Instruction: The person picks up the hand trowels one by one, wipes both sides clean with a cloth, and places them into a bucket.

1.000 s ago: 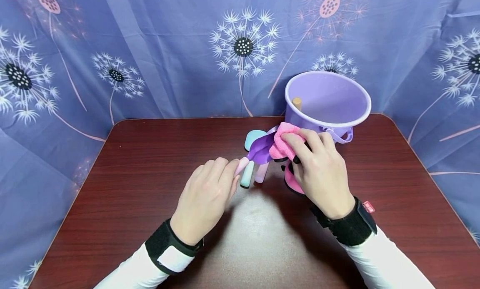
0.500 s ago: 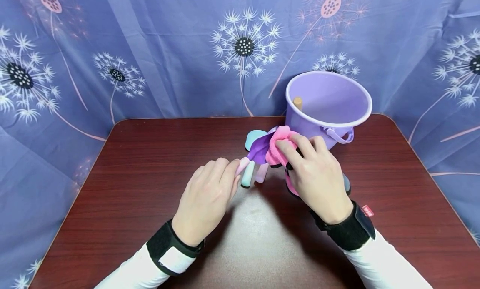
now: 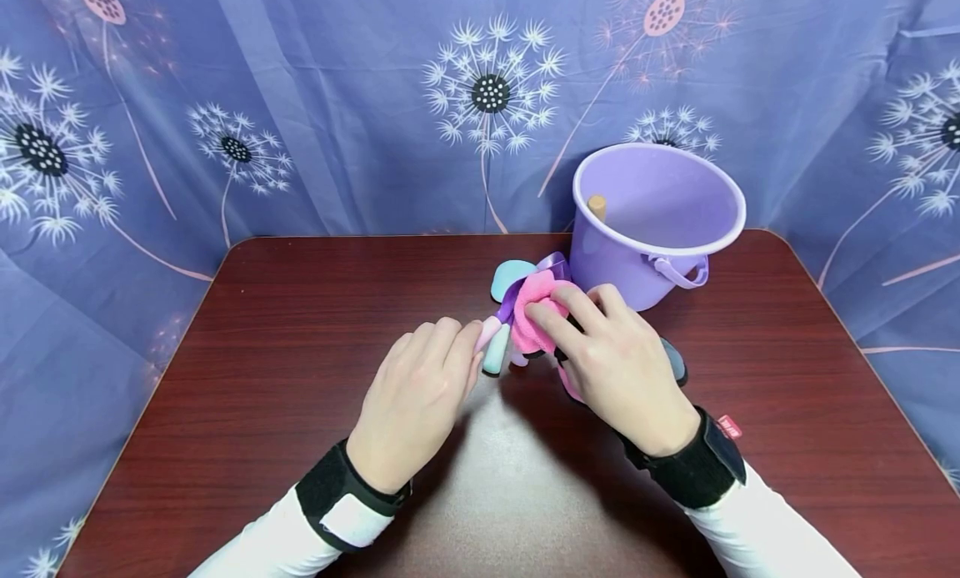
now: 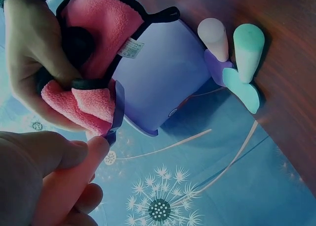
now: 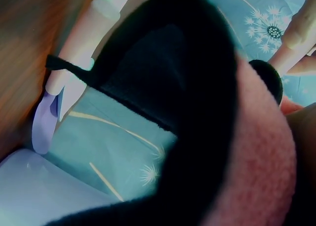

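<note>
My left hand [image 3: 420,394] grips the pink handle [image 4: 74,181] of a purple toy shovel [image 3: 508,301], held tilted up to the right. My right hand [image 3: 615,361] pinches a pink cleaning cloth [image 3: 534,315] with black edging and presses it over the shovel's blade, close to the handle. Most of the blade hides behind the cloth; its purple tip shows beyond. The cloth's loose part hangs below the right hand, with a label [image 4: 131,48] and a black loop [image 4: 165,15] visible in the left wrist view. In the right wrist view, the cloth's dark edging covers much of the picture.
Behind the hands lie a teal toy tool [image 3: 513,276] with a mint handle [image 3: 496,350] and a purple one with a pale handle [image 4: 213,38]. A lilac bucket [image 3: 618,265] stands at the back right, a wooden stick end [image 3: 597,207] inside. A grey-blue rounded thing [image 3: 674,361] lies right of my right hand.
My right hand has slid the cloth left and toward me along the blade, down to near the handle. More of the blade's far end now shows. The left hand stays almost in place.
</note>
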The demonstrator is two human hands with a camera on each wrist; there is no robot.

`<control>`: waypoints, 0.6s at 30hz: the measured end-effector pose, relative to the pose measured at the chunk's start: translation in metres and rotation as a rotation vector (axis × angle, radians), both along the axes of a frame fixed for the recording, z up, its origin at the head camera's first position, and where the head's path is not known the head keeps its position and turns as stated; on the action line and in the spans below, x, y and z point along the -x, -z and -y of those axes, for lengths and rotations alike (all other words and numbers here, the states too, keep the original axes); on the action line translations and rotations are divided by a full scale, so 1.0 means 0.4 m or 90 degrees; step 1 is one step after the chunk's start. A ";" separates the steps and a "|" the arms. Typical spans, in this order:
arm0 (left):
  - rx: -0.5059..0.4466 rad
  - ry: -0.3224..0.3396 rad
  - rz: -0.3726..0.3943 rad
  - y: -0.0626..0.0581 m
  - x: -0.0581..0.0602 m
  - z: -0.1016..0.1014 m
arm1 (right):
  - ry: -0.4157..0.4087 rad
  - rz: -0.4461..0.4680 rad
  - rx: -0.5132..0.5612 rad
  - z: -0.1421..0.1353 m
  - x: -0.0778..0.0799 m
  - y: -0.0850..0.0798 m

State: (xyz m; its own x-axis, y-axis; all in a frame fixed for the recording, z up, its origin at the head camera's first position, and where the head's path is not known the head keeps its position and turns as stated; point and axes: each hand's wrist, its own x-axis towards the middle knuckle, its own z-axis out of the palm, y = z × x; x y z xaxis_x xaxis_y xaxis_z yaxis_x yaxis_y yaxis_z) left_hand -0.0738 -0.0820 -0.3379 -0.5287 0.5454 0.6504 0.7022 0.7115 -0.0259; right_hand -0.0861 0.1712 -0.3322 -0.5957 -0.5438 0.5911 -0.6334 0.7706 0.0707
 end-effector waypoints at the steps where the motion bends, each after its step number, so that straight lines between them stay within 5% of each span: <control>1: -0.001 0.001 0.001 0.000 0.000 0.000 | -0.007 0.002 -0.001 0.001 0.000 0.000; 18: 0.010 -0.016 -0.035 -0.001 0.001 -0.002 | -0.076 0.015 -0.012 0.010 -0.003 -0.005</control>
State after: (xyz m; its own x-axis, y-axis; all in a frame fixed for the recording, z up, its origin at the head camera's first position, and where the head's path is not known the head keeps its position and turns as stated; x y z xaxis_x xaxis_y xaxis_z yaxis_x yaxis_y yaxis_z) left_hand -0.0743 -0.0814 -0.3377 -0.5061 0.5435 0.6697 0.6819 0.7276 -0.0752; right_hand -0.0847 0.1674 -0.3300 -0.5399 -0.6222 0.5669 -0.7218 0.6887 0.0684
